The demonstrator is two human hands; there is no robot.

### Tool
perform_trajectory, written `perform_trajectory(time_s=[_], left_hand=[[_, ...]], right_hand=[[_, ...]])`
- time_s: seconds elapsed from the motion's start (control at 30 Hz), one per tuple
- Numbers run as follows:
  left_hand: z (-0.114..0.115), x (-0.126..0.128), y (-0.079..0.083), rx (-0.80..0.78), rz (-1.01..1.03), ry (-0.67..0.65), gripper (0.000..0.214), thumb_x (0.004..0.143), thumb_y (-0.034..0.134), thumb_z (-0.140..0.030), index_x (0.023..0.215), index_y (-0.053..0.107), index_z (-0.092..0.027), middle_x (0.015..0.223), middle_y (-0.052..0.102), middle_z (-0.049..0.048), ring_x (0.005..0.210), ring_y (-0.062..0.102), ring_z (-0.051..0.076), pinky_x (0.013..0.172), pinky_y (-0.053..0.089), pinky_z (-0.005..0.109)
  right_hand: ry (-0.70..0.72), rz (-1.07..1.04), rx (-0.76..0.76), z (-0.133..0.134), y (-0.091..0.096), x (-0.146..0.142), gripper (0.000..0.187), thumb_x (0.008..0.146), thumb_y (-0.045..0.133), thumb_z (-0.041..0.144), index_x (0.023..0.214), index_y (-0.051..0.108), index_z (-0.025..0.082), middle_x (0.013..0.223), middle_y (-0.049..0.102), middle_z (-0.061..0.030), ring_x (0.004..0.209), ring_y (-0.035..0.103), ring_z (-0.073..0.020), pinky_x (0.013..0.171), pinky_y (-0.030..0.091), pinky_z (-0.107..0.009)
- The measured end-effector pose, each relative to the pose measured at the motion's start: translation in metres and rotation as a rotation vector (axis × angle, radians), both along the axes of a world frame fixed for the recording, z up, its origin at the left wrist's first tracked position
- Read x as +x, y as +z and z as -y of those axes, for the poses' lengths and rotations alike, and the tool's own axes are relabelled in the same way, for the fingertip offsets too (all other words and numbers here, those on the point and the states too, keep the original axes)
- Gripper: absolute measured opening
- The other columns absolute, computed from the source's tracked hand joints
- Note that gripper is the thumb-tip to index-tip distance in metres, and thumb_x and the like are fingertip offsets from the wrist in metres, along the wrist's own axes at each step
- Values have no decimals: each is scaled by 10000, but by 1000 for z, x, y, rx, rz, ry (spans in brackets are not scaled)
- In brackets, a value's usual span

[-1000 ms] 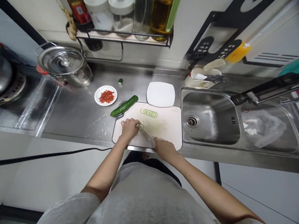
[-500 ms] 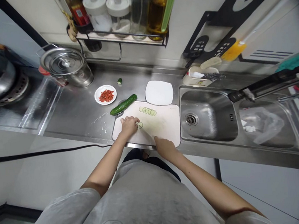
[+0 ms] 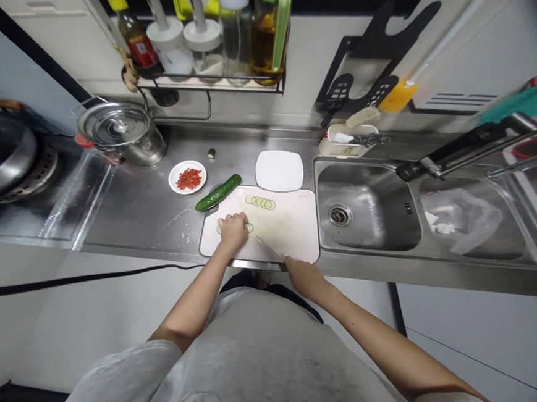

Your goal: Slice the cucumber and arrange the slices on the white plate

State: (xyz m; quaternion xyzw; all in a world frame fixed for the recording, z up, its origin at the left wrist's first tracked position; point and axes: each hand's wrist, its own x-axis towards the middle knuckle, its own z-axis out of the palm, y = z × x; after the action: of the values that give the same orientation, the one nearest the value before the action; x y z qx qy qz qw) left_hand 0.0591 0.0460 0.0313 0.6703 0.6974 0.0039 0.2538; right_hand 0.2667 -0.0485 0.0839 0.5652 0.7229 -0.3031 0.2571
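Note:
My left hand (image 3: 234, 231) is closed over pale cucumber slices (image 3: 250, 228) on the left part of the white cutting board (image 3: 294, 236). Bits of cucumber show on both sides of the fingers; the rest is hidden beneath them. My right hand (image 3: 304, 276) grips a knife (image 3: 269, 248) by its handle at the board's front edge. The blade points up and left, apart from the slices. Overlapping cucumber slices (image 3: 261, 202) lie in a row near the board's back edge. A large green cucumber (image 3: 218, 192) rests at its back left corner.
Behind the board stands a white square plate (image 3: 279, 170). A small plate (image 3: 173, 178) holds chopped red pieces, with a cucumber end (image 3: 211, 153) nearby. A lidded steel pot (image 3: 146, 145) is at the left, a sink (image 3: 373, 236) at the right. A bottle rack (image 3: 222, 87) hangs above.
The knife has moved right, away from the slices under my left hand. My right hand has shifted slightly right and down. The camera view has tilted a little.

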Motion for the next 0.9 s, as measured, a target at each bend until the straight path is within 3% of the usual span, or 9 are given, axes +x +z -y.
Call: perform_trajectory(time_s=[0.33,0.7,0.9], left_hand=[[14,-5,11,-33,109,129,183,824,499,-200,900,658,-253,919,706,19,958,574,211,874,279,389],[23,-60,6,-29,92,357,189,789,571,-228,969,616,-265,909,707,-9,899,609,178,901,306,378],[17,-68,-1,26,68,356,220,789,558,-201,1000,585,-257,874,693,4,914,605,198,894,304,383]], right_hand=[[-13,-70,-12,-7,2,7,313,919,316,163,1171,500,153,1021,670,-145,956,639,-252,681,388,-296],[-4,-120,10,-10,2,12,275,915,309,179,1075,532,165,974,671,-128,927,631,-243,629,333,-281],[-5,-104,-6,-13,4,11,286,912,313,162,1099,529,163,997,667,-129,933,626,-236,633,325,-280]])
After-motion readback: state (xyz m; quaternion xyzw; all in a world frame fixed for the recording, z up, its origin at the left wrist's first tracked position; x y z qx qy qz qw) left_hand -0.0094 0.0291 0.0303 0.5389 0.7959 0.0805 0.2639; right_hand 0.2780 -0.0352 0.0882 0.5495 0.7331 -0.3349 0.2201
